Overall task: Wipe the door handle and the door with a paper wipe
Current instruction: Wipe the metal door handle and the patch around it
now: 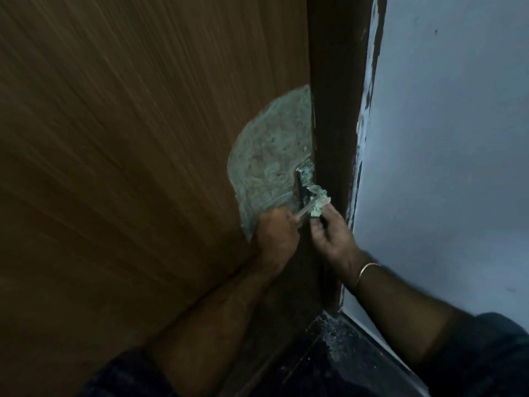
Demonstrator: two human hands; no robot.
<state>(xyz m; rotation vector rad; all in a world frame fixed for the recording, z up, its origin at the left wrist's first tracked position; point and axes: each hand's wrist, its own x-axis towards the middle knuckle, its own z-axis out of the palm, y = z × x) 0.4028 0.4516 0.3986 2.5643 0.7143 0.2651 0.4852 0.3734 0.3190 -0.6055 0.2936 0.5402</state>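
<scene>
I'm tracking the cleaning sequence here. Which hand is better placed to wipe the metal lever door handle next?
Probably the right hand: it pinches the crumpled pale paper wipe at the tip of the metal lever door handle. The left hand grips the lever and holds no wipe.

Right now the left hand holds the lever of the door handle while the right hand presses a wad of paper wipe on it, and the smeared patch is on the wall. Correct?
Not quite. The head view shows the smeared patch on the wooden door, not the wall. The rest stands: left hand on the door handle, right hand with the paper wipe.
</scene>
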